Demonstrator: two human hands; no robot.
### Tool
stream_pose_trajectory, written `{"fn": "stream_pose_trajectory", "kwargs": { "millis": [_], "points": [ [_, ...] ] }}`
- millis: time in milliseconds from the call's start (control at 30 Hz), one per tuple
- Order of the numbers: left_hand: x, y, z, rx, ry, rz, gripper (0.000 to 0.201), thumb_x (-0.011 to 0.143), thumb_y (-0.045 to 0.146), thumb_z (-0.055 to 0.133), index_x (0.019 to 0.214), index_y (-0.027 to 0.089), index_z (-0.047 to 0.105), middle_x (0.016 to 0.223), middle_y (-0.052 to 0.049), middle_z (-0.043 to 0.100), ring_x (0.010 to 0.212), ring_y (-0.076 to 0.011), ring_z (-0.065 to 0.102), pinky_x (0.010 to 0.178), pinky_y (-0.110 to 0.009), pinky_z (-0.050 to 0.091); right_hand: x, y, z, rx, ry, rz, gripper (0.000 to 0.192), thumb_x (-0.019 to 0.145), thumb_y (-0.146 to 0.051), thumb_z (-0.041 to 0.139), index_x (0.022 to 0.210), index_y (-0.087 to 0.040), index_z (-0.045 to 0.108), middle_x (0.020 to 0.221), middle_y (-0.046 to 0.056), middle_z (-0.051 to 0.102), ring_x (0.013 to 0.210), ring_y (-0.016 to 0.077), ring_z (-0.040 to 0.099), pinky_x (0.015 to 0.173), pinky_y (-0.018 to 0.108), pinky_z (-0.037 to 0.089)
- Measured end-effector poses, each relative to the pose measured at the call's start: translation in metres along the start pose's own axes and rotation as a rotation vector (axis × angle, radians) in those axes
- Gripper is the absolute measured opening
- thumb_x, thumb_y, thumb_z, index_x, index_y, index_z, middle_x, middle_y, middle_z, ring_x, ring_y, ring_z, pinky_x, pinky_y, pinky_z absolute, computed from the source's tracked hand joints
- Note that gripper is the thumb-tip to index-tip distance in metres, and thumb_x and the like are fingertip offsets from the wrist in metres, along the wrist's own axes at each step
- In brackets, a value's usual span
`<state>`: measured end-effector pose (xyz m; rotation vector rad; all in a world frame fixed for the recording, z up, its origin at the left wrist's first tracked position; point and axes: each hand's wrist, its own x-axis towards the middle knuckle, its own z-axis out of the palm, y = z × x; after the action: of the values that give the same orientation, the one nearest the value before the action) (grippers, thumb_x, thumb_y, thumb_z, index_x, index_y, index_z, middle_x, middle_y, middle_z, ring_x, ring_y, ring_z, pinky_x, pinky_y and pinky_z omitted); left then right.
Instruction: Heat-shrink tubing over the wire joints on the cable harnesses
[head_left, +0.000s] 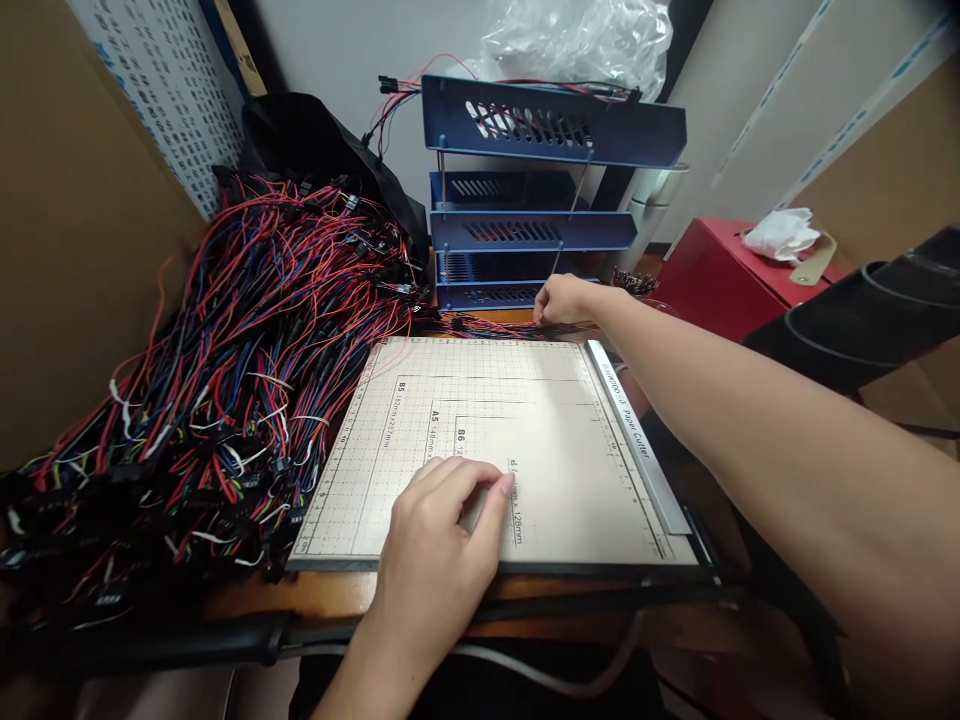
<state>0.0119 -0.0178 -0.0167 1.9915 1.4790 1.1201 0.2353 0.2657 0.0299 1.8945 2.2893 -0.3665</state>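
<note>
Wires [491, 329] toward the far edge of the tabletop [322, 597] are looking light, floppy, suiting mid-length pinching. Right hand [564, 299] and left hand [442, 525] are curling, grips unclear

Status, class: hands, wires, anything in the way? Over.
Left hand over paper cutter. Right hand at wires behind it, grip unclear. Wire pile crowds cutter's left edge.

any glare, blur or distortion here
Head view: pale glare washes over the middle of the cutter board; lower-left wires sink into shadow; the right forearm looks stretched, likely wide-angle distortion; the B5 label reads clearly, without obvious blur.
</note>
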Motion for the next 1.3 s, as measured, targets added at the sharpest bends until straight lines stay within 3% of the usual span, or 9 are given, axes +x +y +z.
{"fn": "stream_pose_trajectory", "kwargs": {
  "millis": [367,533,867,1100,1300],
  "points": [
    [0.0,0.0,0.001,0.017,0.01,0.024,0.016,0.1,0.022,0.062,0.087,0.022,0.071,0.083,0.0,0.075,0.076,-0.0181,0.066,0.07,-0.031,0.047,-0.001,0.004,-0.009,-0.057,-0.02,0.044,0.024,0.102,-0.035,0.069,0.114,-0.015,0.072,0.113,0.011,0.072,0.099,0.0206,0.07,0.093,0.039,0.059],
    [0.0,0.0,0.001,0.016,0.007,0.019,0.016,0.1,0.022,0.063,0.087,0.022,0.071,0.083,0.001,0.075,0.076,-0.0177,0.065,0.07,-0.031,0.047,-0.006,0.004,-0.015,-0.175,-0.029,0.149,0.028,0.1,-0.033,0.072,0.118,-0.013,0.071,0.117,0.013,0.071,0.101,0.0232,0.071,0.091,0.041,0.061],
    [0.0,-0.001,0.001,0.018,0.011,0.024,0.016,0.101,0.021,0.062,0.087,0.022,0.07,0.082,0.0,0.075,0.075,-0.0178,0.066,0.07,-0.031,0.047,-0.013,0.002,-0.008,-0.23,-0.156,0.227,0.025,0.101,-0.038,0.071,0.103,-0.013,0.074,0.095,0.008,0.075,0.086,0.0195,0.072,0.086,0.038,0.06],
    [-0.001,0.001,0.0,0.018,0.01,0.028,0.016,0.101,0.021,0.062,0.087,0.022,0.07,0.082,0.0,0.074,0.076,-0.0176,0.066,0.07,-0.031,0.048,-0.017,-0.006,-0.006,-0.203,-0.097,0.236,0.021,0.097,-0.03,0.075,0.107,-0.012,0.073,0.107,0.011,0.074,0.097,0.0224,0.073,0.091,0.041,0.061],
    [0.001,0.002,0.0,0.019,0.018,0.046,0.016,0.1,0.02,0.062,0.086,0.022,0.07,0.081,0.001,0.074,0.075,-0.0174,0.066,0.07,-0.031,0.048,-0.02,-0.01,-0.016,-0.087,0.055,0.259,0.035,0.091,-0.025,0.078,0.122,-0.01,0.07,0.125,0.02,0.069,0.114,0.0323,0.07,0.097,0.048,0.06]
  ]
}}
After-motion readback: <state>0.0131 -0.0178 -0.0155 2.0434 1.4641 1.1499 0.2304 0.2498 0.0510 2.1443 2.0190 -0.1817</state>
